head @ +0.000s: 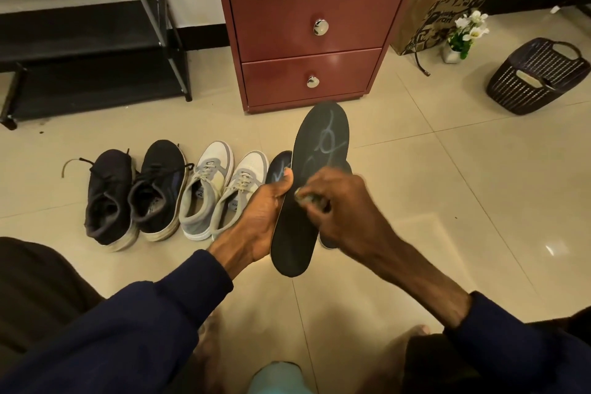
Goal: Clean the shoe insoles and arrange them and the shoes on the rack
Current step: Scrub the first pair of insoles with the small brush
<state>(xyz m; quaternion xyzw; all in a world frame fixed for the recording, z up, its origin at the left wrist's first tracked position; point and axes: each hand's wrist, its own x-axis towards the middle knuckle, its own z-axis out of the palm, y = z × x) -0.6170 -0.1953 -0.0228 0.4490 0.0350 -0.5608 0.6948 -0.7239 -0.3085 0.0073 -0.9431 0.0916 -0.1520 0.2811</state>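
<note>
The left hand [262,214] holds a long black foam insole [315,176] with pale grey scribble marks on its face, its fingers wrapped around the left edge at mid-length with the thumb pressed on the front; the insole stands tilted, toe end up and away toward the cabinet, heel end down toward the person. The right hand [342,201] lies against the insole's face, fingers closed on a small greyish wad [308,198], blurred, so what it is made of cannot be told. Behind the held insole, more dark insoles [279,166] with similar marks lie on the beige tiled floor [447,188], mostly hidden by the hands. To their left, side by side with heels toward the person, stand a pair of white and grey lace-up sneakers [220,188] and then a pair of black lace-up running shoes [137,195]. The black metal-framed shoe rack [96,41] stands against the wall at upper left, well apart from the shoes. A reddish-brown two-drawer cabinet [313,41] stands beyond the insole, and a dark woven plastic basket [537,76] lies tipped on the floor at right.
</note>
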